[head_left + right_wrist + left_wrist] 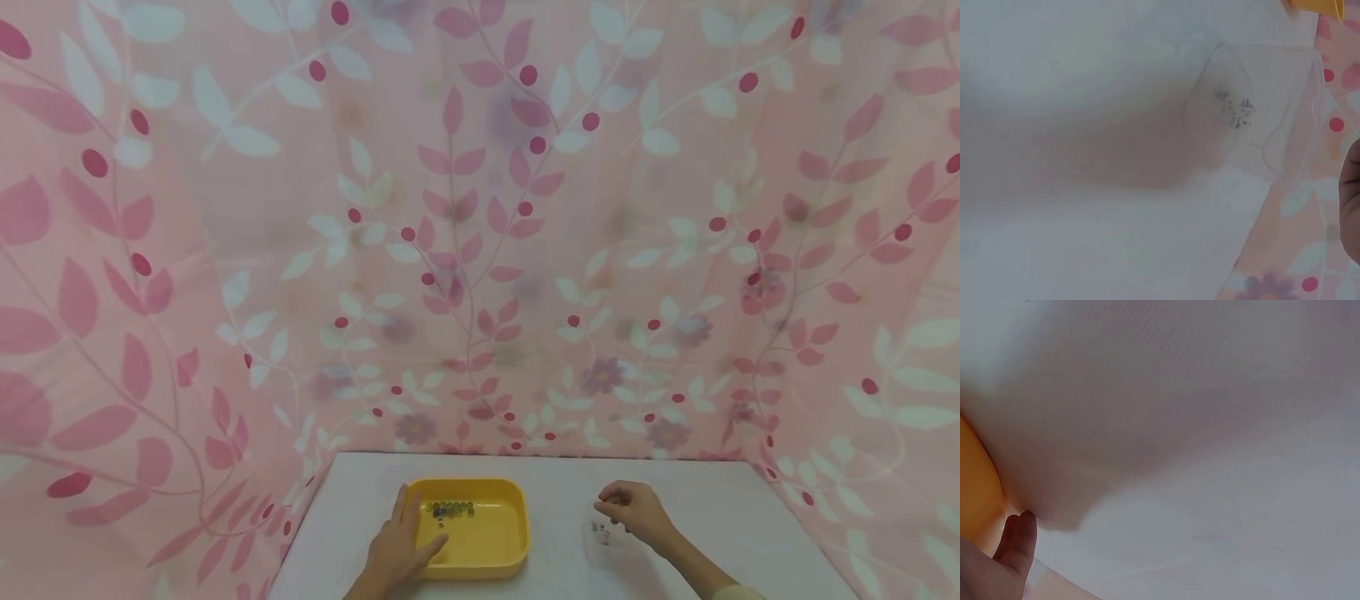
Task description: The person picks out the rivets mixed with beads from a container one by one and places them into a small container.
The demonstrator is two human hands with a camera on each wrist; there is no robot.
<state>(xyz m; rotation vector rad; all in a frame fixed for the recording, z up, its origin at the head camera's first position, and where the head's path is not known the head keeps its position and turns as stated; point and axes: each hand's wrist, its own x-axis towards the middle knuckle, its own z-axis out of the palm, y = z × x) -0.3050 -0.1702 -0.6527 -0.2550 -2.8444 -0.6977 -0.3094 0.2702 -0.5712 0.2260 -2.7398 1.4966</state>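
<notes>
My left hand (396,546) rests at the left rim of a yellow tray (491,542), fingers straight and thumb spread over the near side. Inside the tray, several small dark and shiny pieces (450,509) sit in rows toward the back left. Above a clear plastic box (1279,81) is my right hand (637,512), its fingers bent and thumb near the index fingertip. Whether it pinches a small piece cannot be made out. Several tiny metallic pieces (1235,112) lie in the box. The left wrist view shows only some left fingers (1017,544) beside the tray's wall.
Both containers stand on a white-covered table (558,500), the box to the right of the tray. A pink curtain (480,250) with a leaf and flower print hangs behind the table and along both sides.
</notes>
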